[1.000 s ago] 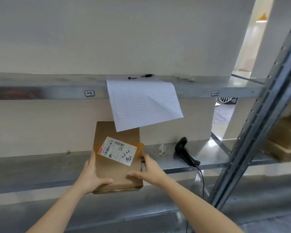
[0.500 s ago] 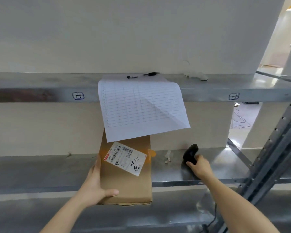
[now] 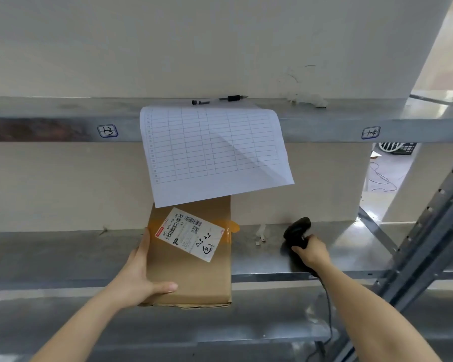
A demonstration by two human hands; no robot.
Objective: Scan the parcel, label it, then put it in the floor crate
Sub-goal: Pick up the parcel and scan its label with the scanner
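A flat brown cardboard parcel (image 3: 194, 278) stands tilted against the middle metal shelf (image 3: 63, 254), held up by my left hand (image 3: 139, 278), which grips its lower left edge with the thumb across the front. A white shipping label (image 3: 190, 237) with barcodes and handwritten numbers is stuck askew on its face, over orange tape. My right hand (image 3: 310, 253) is closed around the handle of a black barcode scanner (image 3: 296, 229) that rests on the shelf to the parcel's right; its cable (image 3: 328, 309) hangs down. No crate is in view.
A ruled white sheet (image 3: 212, 152) hangs from the upper shelf (image 3: 50, 111) and covers the parcel's top. A black pen (image 3: 220, 99) lies on that shelf. A grey perforated rack upright (image 3: 429, 244) slants at the right. Another shelf (image 3: 63, 322) runs below.
My right hand left the parcel, moved right to the scanner and closed on its handle. My left hand now holds the parcel alone, and the view has drawn closer.
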